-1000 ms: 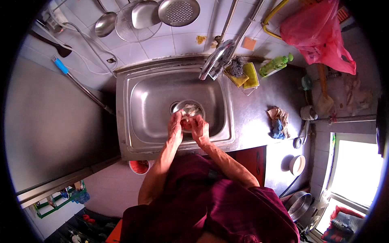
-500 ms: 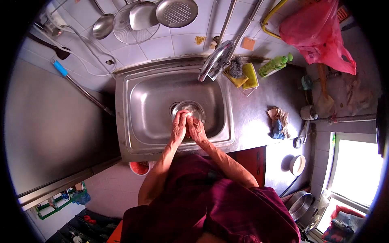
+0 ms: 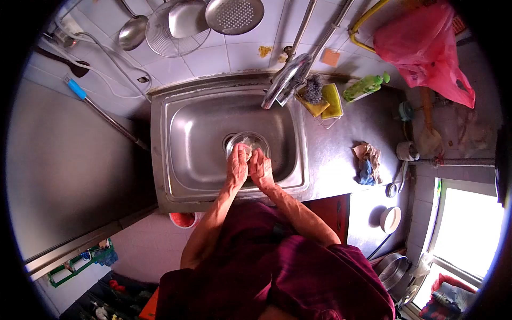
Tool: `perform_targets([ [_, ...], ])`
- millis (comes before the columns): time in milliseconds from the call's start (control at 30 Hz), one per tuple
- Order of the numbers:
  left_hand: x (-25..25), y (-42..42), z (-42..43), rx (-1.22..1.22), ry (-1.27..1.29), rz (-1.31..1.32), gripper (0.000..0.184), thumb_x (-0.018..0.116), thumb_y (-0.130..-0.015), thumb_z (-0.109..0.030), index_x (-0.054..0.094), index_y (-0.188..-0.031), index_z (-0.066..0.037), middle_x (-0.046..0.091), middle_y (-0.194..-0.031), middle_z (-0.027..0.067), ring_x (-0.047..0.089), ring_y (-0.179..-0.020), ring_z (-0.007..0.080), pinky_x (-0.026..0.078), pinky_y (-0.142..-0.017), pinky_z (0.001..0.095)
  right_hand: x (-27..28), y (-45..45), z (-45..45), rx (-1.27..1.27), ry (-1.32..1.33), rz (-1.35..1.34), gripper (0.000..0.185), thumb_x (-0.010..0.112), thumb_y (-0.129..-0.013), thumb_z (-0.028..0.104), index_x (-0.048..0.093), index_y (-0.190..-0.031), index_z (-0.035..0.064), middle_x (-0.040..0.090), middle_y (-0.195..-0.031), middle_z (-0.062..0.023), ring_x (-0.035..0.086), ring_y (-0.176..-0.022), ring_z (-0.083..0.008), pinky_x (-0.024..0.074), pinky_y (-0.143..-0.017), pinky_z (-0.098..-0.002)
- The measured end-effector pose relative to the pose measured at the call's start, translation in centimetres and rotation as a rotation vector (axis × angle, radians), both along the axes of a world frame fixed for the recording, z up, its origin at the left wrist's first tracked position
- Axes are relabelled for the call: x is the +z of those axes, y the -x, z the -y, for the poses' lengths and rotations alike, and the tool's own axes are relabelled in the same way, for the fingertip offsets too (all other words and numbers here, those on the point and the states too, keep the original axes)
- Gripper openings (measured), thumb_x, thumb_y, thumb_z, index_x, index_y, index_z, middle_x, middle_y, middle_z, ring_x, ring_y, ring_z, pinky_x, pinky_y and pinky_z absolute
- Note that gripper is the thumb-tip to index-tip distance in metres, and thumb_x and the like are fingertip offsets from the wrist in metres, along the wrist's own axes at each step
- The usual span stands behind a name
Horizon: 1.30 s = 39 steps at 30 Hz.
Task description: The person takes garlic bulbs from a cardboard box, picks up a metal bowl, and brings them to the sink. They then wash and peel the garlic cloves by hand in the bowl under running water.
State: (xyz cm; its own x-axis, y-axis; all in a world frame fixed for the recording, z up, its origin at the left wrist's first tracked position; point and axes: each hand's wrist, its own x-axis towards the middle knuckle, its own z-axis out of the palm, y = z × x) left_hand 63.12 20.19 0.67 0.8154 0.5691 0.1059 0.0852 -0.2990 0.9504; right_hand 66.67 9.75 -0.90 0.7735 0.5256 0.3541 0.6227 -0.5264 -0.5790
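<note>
Hands: My left hand (image 3: 238,160) and right hand (image 3: 261,168) had parted slightly at the fingertips since the earlier frame.
Grip: Fingers bunched and bent inward on both hands; what they pinched, if anything, I could not tell.
Pale pieces: Some (image 3: 247,142) showed just beyond my fingertips, in the bowl.
Bowl: It (image 3: 265,145) sat beneath my grip, probably to catch whatever fell.
Sink: Its basin (image 3: 197,144) surrounded the bowl, likely to contain drips.
Tap: It (image 3: 285,80) stood beyond my grip, to the right, seemingly within easy reach.

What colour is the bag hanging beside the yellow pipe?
The bag is pinkish red, clear in the head view.
</note>
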Motion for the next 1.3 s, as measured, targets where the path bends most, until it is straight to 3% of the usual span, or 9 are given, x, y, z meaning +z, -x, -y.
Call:
perform_targets([
  [33,0.6,0.0,0.0,0.0,0.0,-0.005,0.037,0.039,-0.106,-0.038,0.056,-0.102,-0.006,0.06,-0.076,0.0093,0.058,-0.065,0.0241,0.048,-0.058,0.0385,0.0,-0.1,0.0,0.0,0.0,-0.005,0.017,0.048,-0.096,0.015,0.052,-0.092,-0.0007,0.057,-0.082,-0.0196,0.058,-0.06,-0.0354,0.0477,-0.051,-0.0427],
  [100,2.3,0.1,-0.2,-0.016,0.901,-0.196,0.036,0.043,-0.105,-0.042,0.058,-0.1,-0.009,0.052,-0.069,0.0001,0.049,-0.055,0.0108,0.04,-0.045,0.0271,-0.1,-0.5,0.1,-0.163,-0.343,-0.639,0.032,0.043,-0.104,0.027,0.055,-0.089,0.0013,0.058,-0.075,-0.0171,0.053,-0.053,-0.0262,0.0461,-0.05,-0.0381],
  [133,3.3,0.0,-0.3,-0.048,0.973,-0.146,0.036,0.047,-0.103,-0.045,0.058,-0.099,-0.011,0.046,-0.067,-0.0064,0.038,-0.048,0.002,0.029,-0.039,0.0193,-0.6,-0.8,0.3,-0.169,-0.428,-0.766,0.028,0.048,-0.103,0.025,0.059,-0.092,0.001,0.056,-0.065,-0.0136,0.055,-0.056,-0.0234,0.0458,-0.051,-0.0355],
  [267,2.3,0.5,-1.8,-0.109,0.806,-0.178,0.04,0.048,-0.103,-0.045,0.063,-0.106,-0.008,0.044,-0.065,-0.0056,0.037,-0.046,0.0034,0.03,-0.038,0.0211,0.6,-0.5,0.7,-0.103,-0.685,-1.033,0.025,0.053,-0.101,0.022,0.063,-0.107,-0.0006,0.061,-0.074,-0.0045,0.058,-0.063,-0.0102,0.0478,-0.057,-0.0276],
  [800,-3.3,1.7,-3.4,-0.059,0.454,-0.235,0.034,0.054,-0.102,-0.037,0.065,-0.115,-0.008,0.054,-0.072,-0.0039,0.043,-0.049,0.0038,0.033,-0.042,0.0219,-1.2,-1.2,3.2,-0.168,-0.94,-1.405,0.027,0.06,-0.098,0.026,0.067,-0.114,0.0045,0.064,-0.088,-0.005,0.063,-0.075,-0.0147,0.0574,-0.067,-0.031],
  [867,-3.4,2.0,-4.1,-0.118,0.237,-0.454,0.04,0.062,-0.096,-0.035,0.063,-0.119,-0.002,0.066,-0.083,0.0067,0.059,-0.068,0.0166,0.049,-0.065,0.0323,-1.9,-1.4,3.8,-0.181,-0.952,-1.393,0.028,0.061,-0.097,0.026,0.067,-0.114,0.0051,0.064,-0.089,-0.005,0.064,-0.076,-0.015,0.0576,-0.068,-0.0313],
  [1033,-8.1,3.8,-3.8,-0.125,-0.205,-0.476,0.037,0.061,-0.096,-0.019,0.055,-0.128,-0.001,0.068,-0.084,0.0118,0.061,-0.053,0.0159,0.051,-0.047,0.0331,-1.7,-1.3,4.3,-0.229,-0.986,-1.432,0.038,0.058,-0.098,0.036,0.064,-0.118,0.0039,0.066,-0.095,-0.0059,0.066,-0.089,-0.0181,0.0565,-0.082,-0.033],
  [1100,-6.3,3.6,-2.9,-0.144,0.058,-0.469,0.039,0.06,-0.095,-0.023,0.055,-0.128,-0.002,0.069,-0.083,0.0148,0.069,-0.079,0.029,0.055,-0.073,0.0428,-2.1,-1.0,4.2,-0.188,-1.003,-1.47,0.042,0.057,-0.099,0.038,0.063,-0.12,0.0029,0.065,-0.102,-0.0071,0.065,-0.096,-0.0205,0.0538,-0.088,-0.0347],
  [1300,-2.8,2.9,0.9,-0.045,1.458,-0.265,0.043,0.057,-0.097,-0.047,0.06,-0.114,-0.008,0.068,-0.101,0.0075,0.068,-0.088,0.0186,0.058,-0.079,0.0348,0.5,1.6,1.8,-0.01,-0.469,-1.084,0.053,0.045,-0.103,0.045,0.056,-0.132,0.0017,0.062,-0.127,-0.0181,0.056,-0.121,-0.0292,0.0411,-0.105,-0.0407],
])
